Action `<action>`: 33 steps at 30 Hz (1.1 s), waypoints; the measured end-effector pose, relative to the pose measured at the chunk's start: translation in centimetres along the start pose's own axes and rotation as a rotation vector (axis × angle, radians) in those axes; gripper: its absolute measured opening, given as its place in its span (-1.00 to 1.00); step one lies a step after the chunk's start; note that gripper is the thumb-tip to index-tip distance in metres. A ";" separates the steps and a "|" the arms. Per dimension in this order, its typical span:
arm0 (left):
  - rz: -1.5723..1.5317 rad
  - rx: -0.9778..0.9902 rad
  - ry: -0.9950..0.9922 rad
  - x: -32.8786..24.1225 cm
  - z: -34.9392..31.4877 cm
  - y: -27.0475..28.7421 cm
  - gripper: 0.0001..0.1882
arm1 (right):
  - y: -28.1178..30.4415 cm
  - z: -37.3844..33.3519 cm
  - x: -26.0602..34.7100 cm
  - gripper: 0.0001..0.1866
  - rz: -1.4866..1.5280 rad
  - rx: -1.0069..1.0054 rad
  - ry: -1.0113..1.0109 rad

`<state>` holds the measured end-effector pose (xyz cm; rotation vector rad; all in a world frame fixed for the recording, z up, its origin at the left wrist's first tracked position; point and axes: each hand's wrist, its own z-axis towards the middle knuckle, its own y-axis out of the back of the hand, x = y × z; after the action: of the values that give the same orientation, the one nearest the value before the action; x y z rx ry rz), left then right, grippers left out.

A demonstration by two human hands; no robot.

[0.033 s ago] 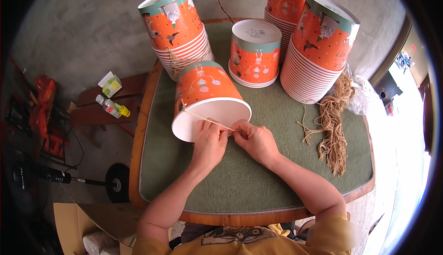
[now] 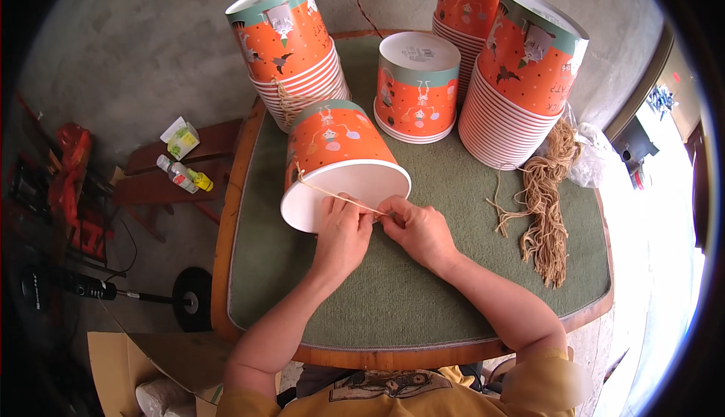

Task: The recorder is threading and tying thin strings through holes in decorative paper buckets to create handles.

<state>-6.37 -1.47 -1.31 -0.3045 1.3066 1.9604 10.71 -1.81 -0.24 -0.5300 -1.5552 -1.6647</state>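
An orange paper bucket (image 2: pixel 343 141) with a grey-green base band lies tilted on the table, its white mouth facing me. From the left of its rim a thin tan cord (image 2: pixel 323 190) runs across the opening to my fingers. My left hand (image 2: pixel 341 232) is closed at the lower rim, pinching the cord between thumb and fingers. Close beside it, my right hand (image 2: pixel 421 234) pinches the cord's end near the right of the rim; the fingertips hide the exact grip. A bundle of loose tan cords (image 2: pixel 550 209) lies at the right.
Upside-down bucket stacks stand at the back left (image 2: pixel 285 36), right (image 2: pixel 521 70) and far right (image 2: pixel 474 6), with a shorter bucket stack (image 2: pixel 419 100) between them. A clear plastic bag (image 2: pixel 593 156) sits by the cords. Left of the green-covered table (image 2: pixel 423 304) is a bench (image 2: pixel 143 190) with bottles.
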 end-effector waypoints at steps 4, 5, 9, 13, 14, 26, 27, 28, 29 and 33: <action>-0.018 0.027 0.052 -0.3 0.1 0.1 -0.83 | -0.1 0.0 -0.2 -0.86 -0.010 -0.011 0.020; -0.019 0.027 0.052 -0.3 0.1 0.1 -0.83 | -0.2 0.0 -0.3 -0.86 -0.011 -0.011 0.019; -0.023 0.046 0.005 -0.4 0.1 0.3 -0.79 | -0.1 0.0 -0.2 -0.87 -0.003 -0.022 0.030; -0.017 0.059 -0.001 -0.5 0.1 0.4 -0.79 | -0.2 -0.1 -0.3 -0.86 -0.024 -0.035 0.038; -0.017 0.058 -0.001 -0.4 0.1 0.4 -0.79 | -0.2 -0.1 -0.2 -0.86 -0.024 -0.035 0.039; -0.102 0.019 -0.024 0.2 0.4 -0.3 -0.77 | -0.1 -0.1 -0.4 -0.82 -0.036 -0.048 0.093; -0.142 0.015 -0.033 0.3 0.4 -0.4 -0.77 | 0.0 -0.1 -0.3 -0.82 -0.037 -0.040 0.085; -0.183 0.010 -0.042 0.4 0.4 -0.4 -0.78 | 0.0 -0.1 -0.3 -0.83 -0.039 -0.032 0.077; -0.182 0.010 -0.044 0.3 0.4 -0.3 -0.78 | 0.0 -0.1 -0.3 -0.83 -0.038 -0.033 0.078; -0.169 0.047 -0.022 0.2 0.5 -0.3 -0.78 | 0.0 0.0 -1.0 -0.83 0.021 -0.010 0.103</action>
<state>-6.26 -0.89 -1.41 -0.3575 1.2684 1.7846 11.28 -1.57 -0.99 -0.4574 -1.4628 -1.6591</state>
